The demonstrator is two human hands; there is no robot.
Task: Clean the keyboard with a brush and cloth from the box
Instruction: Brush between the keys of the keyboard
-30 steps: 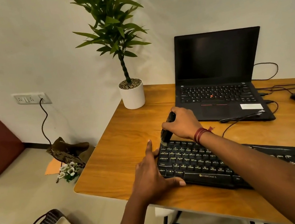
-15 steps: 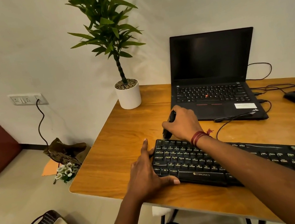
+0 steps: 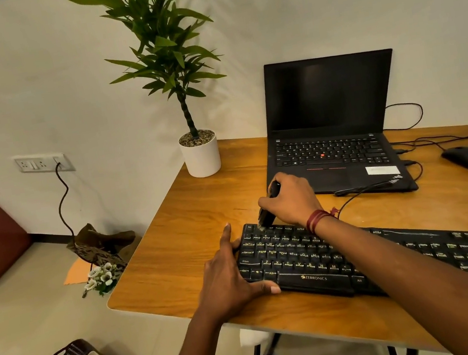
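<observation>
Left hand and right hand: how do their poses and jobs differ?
The left hand lies flat and open, bracing the keyboard's left end; the right hand is closed around a dark brush. The left holds no tool; the right sets the bristles on the top key row. Both touch the keyboard's left part.

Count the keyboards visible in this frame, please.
2: the external keyboard at the table's near edge, under both hands, and the laptop's built-in keyboard behind it. No others are visible.

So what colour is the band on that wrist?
Dark red: a thread band wound around the right wrist, seen in the head view.
</observation>
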